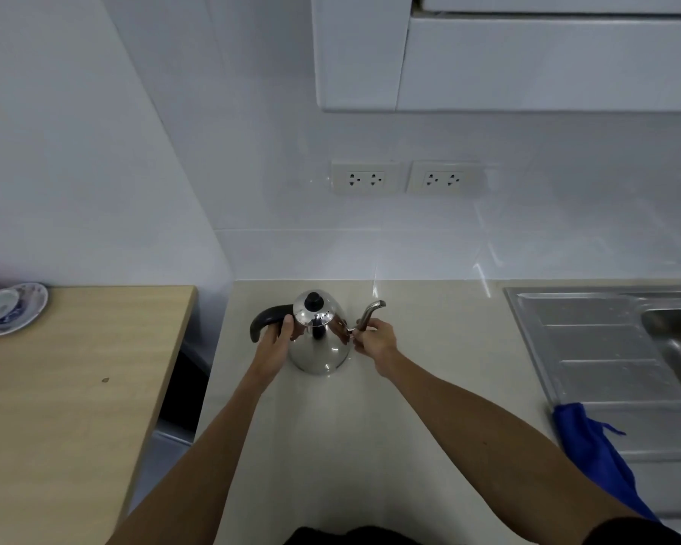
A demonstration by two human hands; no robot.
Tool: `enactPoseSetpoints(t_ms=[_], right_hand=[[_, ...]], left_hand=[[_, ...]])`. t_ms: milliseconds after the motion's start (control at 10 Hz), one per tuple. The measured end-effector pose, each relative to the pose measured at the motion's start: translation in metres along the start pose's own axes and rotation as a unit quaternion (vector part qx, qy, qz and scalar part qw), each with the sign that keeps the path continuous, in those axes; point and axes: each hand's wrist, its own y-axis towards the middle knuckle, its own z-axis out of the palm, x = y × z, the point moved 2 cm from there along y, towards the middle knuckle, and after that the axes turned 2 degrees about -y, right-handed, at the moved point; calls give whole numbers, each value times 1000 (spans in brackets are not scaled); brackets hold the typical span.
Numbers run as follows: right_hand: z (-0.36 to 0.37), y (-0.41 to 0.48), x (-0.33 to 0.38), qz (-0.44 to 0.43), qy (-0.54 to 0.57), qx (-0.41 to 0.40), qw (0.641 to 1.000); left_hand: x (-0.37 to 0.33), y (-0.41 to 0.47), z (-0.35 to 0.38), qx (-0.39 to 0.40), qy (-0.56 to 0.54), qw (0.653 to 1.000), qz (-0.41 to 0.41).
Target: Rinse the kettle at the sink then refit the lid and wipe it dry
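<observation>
Nearest, 2 bare forearms reaching forward over the pale surface (331, 446). At the surface's right edge, a blue cloth (594, 450) draped over the steel drainboard (614, 348), with the sink (677, 332) basin beyond it at the far right. Further in, toward the back edge and nearer the left side, the steel kettle (319, 348) standing upright on the surface, lid (314, 304) fitted with its black knob on top. Left hand (274, 344) against the kettle's side just under the black handle (266, 314), fingers curled loosely, thumb touching the body. Right hand (374, 340) with its grip pinched closed around the gooseneck spout (368, 314) near its base. Off to the left, a wooden table (75, 387) with a patterned cup and saucer (10, 306) at its far corner. Farthest, 2 double wall sockets (405, 178) on the white tiles.
</observation>
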Motion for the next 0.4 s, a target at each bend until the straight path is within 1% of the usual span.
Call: enactPoseSetpoints(t_ms=[100,200,300,400], right_hand=[[-7,-6,4,-1,-63,4,998],[-22,-20,11,-13,-132,16,991],[-46,-35,7,-52,-238,34,969],[-77,-55,-4,-87,-407,47,908]], left_hand=[[0,-6,0,20,21,1000,-1],[3,-17,-3,18,47,999,2],[5,-32,-3,15,89,996,0],[6,-51,1,25,115,992,34]])
